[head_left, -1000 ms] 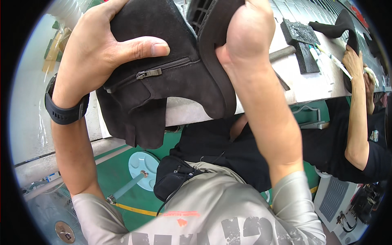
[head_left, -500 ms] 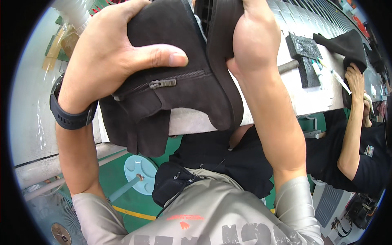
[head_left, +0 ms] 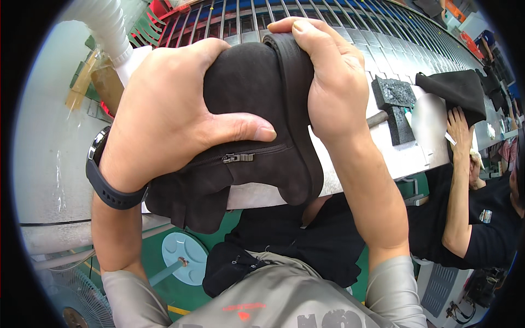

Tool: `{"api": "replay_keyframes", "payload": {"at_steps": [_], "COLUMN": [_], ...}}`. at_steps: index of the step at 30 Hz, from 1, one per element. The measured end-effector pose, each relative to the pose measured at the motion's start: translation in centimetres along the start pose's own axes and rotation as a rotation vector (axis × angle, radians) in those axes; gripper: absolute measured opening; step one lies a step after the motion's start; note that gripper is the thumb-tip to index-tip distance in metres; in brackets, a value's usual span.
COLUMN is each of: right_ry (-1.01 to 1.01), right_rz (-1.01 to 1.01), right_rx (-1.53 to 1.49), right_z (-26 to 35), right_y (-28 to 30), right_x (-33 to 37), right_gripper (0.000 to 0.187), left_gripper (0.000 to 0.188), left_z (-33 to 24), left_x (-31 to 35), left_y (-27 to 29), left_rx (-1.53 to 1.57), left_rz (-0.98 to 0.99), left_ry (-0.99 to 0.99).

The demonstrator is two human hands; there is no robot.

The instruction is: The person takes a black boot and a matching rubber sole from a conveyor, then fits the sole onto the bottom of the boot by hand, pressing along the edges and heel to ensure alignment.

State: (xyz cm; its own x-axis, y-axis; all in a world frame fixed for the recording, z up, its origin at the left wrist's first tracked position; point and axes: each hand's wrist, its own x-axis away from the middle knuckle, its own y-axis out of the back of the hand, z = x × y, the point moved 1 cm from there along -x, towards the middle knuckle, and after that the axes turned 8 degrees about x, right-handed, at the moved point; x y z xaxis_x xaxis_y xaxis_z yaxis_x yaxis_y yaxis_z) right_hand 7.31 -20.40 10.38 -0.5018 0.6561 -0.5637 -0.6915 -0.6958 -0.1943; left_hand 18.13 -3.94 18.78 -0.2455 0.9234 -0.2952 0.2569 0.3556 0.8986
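A dark suede ankle boot (head_left: pixel 240 82) is held up over the table's edge, its toe away from me and its soft shaft folded toward the left. My left hand (head_left: pixel 164 112) is closed round the upper, thumb pressed flat on the side just above the zipper (head_left: pixel 238 158); its other fingers are hidden behind the boot. On the sole (head_left: pixel 299 109) side, my right hand (head_left: pixel 338 82) grips the front edge, fingertips curled over near the toe. I wear a black watch (head_left: pixel 112 183) on the left wrist.
Behind the boot runs a metal roller conveyor (head_left: pixel 306 16). To the right lie black foam blocks (head_left: pixel 394 93) and a hammer handle (head_left: pixel 377 118). Beyond, a co-worker's hand (head_left: pixel 459 131) touches another dark boot (head_left: pixel 459 93). A white hose (head_left: pixel 104 27) stands left; a blue stool (head_left: pixel 183 254) sits below.
In the picture, the boot and both my hands sit lower, so the toe and my right fingers now show. Both hands keep hold of the boot.
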Motion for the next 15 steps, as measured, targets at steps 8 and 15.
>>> {"api": "replay_keyframes", "payload": {"at_steps": [8, 15], "right_ry": [-0.028, -0.028], "right_rz": [-0.004, -0.006], "right_rx": [-0.036, -0.058], "right_z": [0.9, 1.6], "right_y": [-0.2, 0.6], "right_x": [0.3, 1.2], "right_gripper": [0.026, 0.025], "left_gripper": [0.092, 0.096], "left_z": [-1.2, -1.6], "left_x": [0.8, 1.0], "left_y": [-0.1, 0.0], "left_rx": [-0.097, -0.154], "left_rz": [-0.062, -0.063], "left_ry": [-0.052, -0.109]}}
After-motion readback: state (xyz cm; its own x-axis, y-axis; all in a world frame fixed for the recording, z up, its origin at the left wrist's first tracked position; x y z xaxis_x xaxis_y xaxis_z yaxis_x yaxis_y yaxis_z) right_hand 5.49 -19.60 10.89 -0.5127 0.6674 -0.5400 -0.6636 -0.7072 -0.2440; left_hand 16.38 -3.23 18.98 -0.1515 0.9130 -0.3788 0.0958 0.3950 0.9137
